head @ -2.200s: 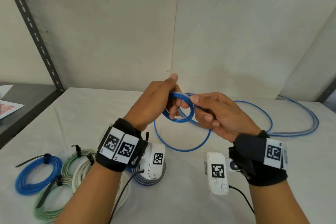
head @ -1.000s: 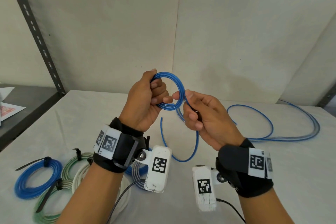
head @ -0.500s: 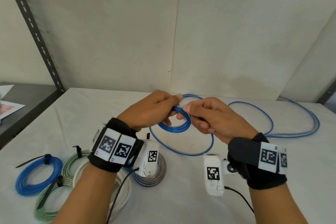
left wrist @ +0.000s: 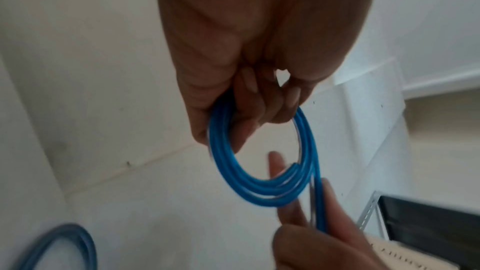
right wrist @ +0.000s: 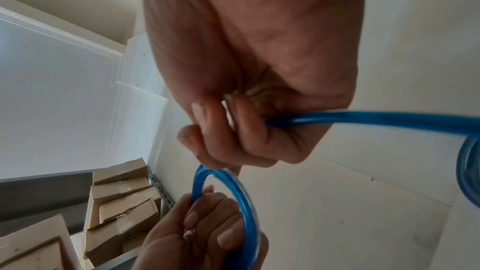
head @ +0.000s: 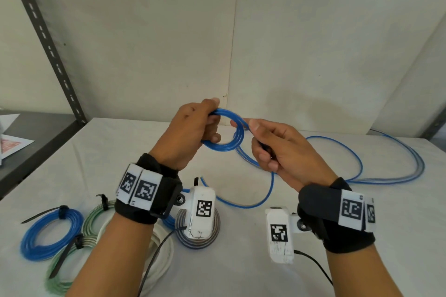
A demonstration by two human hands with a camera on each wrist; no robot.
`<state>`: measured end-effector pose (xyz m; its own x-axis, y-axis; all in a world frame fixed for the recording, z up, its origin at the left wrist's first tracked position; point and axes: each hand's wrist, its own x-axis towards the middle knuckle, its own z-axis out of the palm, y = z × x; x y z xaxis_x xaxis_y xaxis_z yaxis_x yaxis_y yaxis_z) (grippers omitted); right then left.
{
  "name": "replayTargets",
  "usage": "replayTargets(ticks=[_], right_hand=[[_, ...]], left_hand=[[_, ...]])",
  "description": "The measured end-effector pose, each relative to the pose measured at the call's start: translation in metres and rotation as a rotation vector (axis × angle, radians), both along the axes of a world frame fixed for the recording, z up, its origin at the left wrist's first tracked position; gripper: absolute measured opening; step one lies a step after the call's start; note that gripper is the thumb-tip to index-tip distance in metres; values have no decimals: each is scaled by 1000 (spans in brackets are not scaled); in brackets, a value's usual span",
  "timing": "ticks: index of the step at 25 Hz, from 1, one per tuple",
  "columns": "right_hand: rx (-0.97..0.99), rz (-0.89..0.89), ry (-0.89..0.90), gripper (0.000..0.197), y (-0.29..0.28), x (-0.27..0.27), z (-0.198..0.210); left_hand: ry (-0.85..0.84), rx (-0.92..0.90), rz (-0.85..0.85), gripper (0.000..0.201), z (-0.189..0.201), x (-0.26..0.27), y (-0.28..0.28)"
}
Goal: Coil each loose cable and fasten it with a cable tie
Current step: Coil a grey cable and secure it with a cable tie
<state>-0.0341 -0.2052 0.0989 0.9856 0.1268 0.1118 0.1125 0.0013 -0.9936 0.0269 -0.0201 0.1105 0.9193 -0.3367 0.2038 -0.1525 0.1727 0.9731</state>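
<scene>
Two hands work above the desk (head: 241, 260), held up over its middle. The left hand (head: 190, 135) has its grip curled round a small coil of blue cable (head: 237, 138), fingers passing through the ring and the thumb on its top edge; the left wrist view shows about three turns stacked together in that coil. At 3 o'clock of the coil, the right hand (head: 284, 154) pinches the running length of the same cable between thumb and forefinger, the other fingers curled round the strand, as the right wrist view shows plainly. From that grip the loose cable (head: 362, 176) drops to the desk, sweeps a wide loop toward 6 o'clock under both hands and trails away to 3 o'clock in long slack bends.

At 8 o'clock on the desk lie finished bundles: a blue coil (head: 52, 234) fastened with a black cable tie (head: 62, 211), green-and-white coils (head: 94, 222) overlapping beside it, a white coil (head: 164, 263) beneath the left forearm, and a grey striped coil (head: 200, 243) partly hidden by the left wrist camera (head: 201, 212).
</scene>
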Motion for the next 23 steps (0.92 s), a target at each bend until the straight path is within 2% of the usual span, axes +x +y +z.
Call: replayTargets(ticks=[5, 10, 14, 20, 23], right_hand=[[157, 59, 42, 39, 6, -1, 2], [218, 49, 55, 37, 5, -2, 5], [132, 53, 42, 38, -3, -2, 6], [-164, 115, 54, 39, -7, -5, 5], [-174, 96, 67, 38, -4, -3, 4]], left_hand=[[184, -246, -72, 49, 2, -4, -10], [225, -276, -133, 53, 0, -5, -14], [102, 43, -131, 55, -1, -4, -7], [-114, 489, -186, 56, -2, -13, -9], [-153, 499, -187, 53, -8, -14, -12]])
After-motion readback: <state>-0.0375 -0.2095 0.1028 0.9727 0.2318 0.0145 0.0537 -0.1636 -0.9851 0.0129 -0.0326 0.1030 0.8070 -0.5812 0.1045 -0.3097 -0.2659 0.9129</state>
